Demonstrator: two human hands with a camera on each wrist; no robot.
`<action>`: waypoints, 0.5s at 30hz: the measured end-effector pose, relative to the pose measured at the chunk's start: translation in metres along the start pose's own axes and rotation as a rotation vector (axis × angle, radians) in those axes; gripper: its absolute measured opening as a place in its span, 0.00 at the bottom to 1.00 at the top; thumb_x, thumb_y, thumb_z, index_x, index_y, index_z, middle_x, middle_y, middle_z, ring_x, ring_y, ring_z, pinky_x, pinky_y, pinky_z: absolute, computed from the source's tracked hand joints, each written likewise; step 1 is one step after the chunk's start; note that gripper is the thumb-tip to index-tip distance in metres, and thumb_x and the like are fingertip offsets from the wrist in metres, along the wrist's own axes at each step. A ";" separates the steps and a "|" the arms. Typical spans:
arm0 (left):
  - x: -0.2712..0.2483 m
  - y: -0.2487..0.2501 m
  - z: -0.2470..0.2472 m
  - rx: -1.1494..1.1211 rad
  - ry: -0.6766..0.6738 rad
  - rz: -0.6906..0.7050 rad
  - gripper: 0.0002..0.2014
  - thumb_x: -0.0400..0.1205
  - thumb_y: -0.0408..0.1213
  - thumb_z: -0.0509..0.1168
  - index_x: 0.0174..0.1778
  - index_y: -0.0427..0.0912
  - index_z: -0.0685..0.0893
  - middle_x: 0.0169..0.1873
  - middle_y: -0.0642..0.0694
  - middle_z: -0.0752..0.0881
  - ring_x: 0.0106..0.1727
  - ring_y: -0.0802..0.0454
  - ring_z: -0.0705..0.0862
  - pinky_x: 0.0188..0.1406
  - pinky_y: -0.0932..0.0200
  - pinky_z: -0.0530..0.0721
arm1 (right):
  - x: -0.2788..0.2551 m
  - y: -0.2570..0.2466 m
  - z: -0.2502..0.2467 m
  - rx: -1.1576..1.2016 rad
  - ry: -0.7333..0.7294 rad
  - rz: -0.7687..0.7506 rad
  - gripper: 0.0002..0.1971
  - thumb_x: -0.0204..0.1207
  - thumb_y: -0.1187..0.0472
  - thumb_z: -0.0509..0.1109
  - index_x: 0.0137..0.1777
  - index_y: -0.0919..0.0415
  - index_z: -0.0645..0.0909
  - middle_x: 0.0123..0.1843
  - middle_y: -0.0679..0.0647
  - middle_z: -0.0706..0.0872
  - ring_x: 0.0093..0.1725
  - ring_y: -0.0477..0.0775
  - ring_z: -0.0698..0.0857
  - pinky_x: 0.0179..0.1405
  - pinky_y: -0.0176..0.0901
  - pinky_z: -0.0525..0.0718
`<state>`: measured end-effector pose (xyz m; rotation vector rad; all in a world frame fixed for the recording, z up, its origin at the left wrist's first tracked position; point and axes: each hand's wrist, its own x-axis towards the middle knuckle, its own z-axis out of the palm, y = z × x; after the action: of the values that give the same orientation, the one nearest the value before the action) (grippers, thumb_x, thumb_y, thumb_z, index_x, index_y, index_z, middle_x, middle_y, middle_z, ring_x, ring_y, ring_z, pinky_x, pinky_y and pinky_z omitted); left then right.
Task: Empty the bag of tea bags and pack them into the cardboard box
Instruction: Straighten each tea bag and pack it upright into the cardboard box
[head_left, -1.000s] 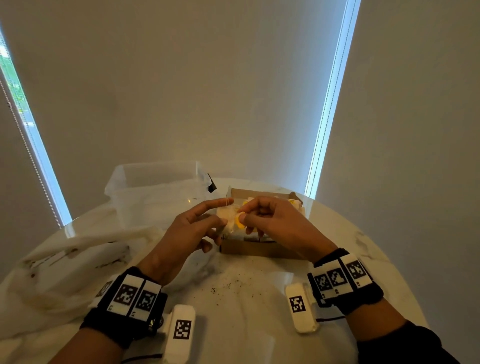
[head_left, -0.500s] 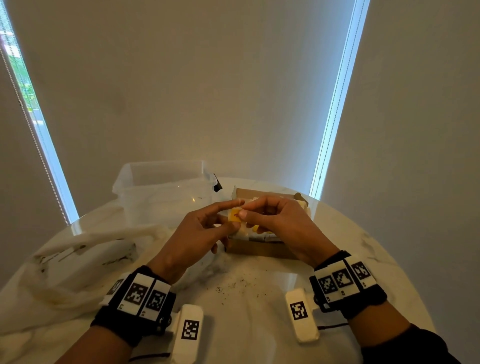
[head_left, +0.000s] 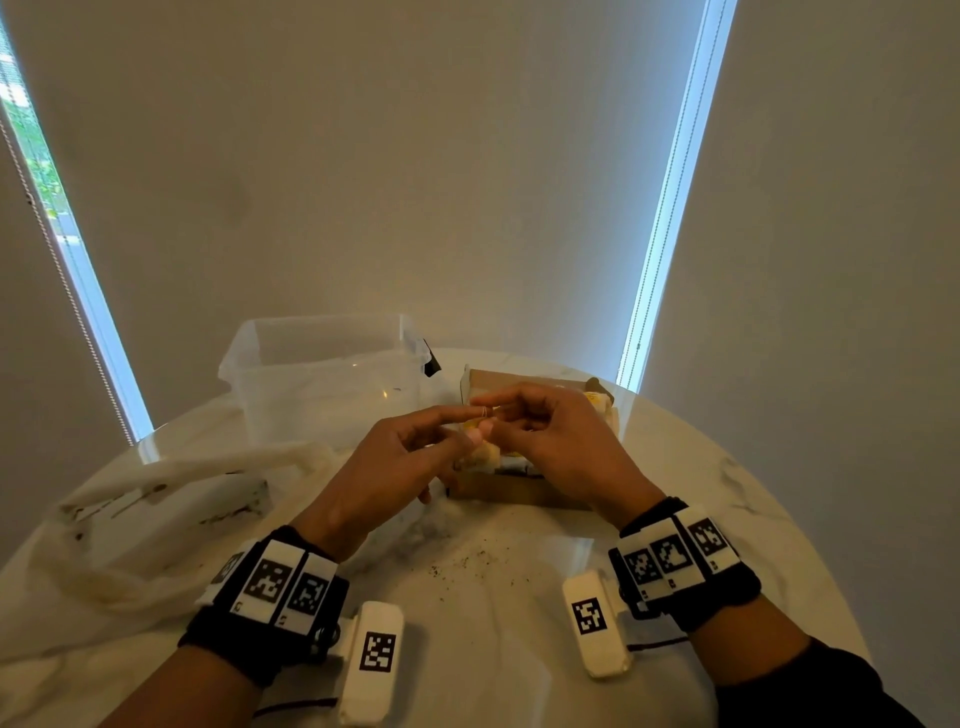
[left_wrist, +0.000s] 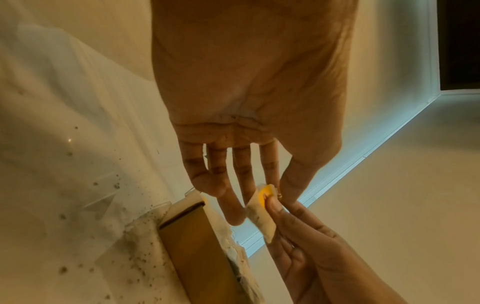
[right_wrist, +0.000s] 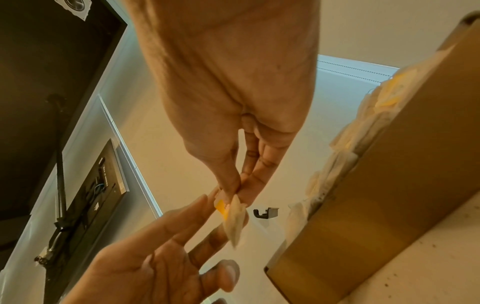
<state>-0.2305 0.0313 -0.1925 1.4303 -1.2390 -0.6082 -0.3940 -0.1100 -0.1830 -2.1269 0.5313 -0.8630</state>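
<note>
Above box: both hands met over the cardboard box (head_left: 498, 491).
Right hand (head_left: 553, 441): pinched a tea bag (left_wrist: 261, 212).
Left hand (head_left: 384, 467): fingers straight, touching it.

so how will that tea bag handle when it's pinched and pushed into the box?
Probably floppy and light: the tea bag hangs limp from the right hand pinching one end. Likely fragile, since loose tea specks dot the table.
</note>
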 end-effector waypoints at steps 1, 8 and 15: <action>0.000 -0.001 0.000 0.010 0.018 0.003 0.18 0.80 0.60 0.70 0.65 0.68 0.91 0.54 0.59 0.94 0.50 0.54 0.93 0.38 0.61 0.90 | 0.000 0.000 0.000 -0.003 0.005 0.011 0.13 0.81 0.53 0.82 0.64 0.45 0.93 0.52 0.40 0.95 0.54 0.41 0.93 0.60 0.44 0.93; 0.002 -0.005 -0.006 0.052 0.130 -0.024 0.09 0.89 0.51 0.68 0.60 0.59 0.92 0.50 0.64 0.94 0.44 0.51 0.95 0.41 0.51 0.91 | 0.002 0.003 0.000 -0.048 0.025 0.039 0.07 0.79 0.47 0.82 0.56 0.40 0.92 0.51 0.38 0.94 0.53 0.41 0.92 0.61 0.52 0.93; 0.001 0.003 0.000 -0.027 0.103 -0.113 0.20 0.92 0.57 0.60 0.58 0.52 0.94 0.52 0.57 0.95 0.45 0.48 0.94 0.37 0.56 0.86 | 0.001 0.003 0.001 -0.123 -0.090 -0.034 0.19 0.83 0.48 0.78 0.72 0.32 0.86 0.55 0.37 0.93 0.55 0.40 0.91 0.60 0.38 0.88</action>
<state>-0.2309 0.0306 -0.1894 1.4975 -1.0709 -0.6175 -0.3931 -0.1119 -0.1849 -2.2805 0.5152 -0.7667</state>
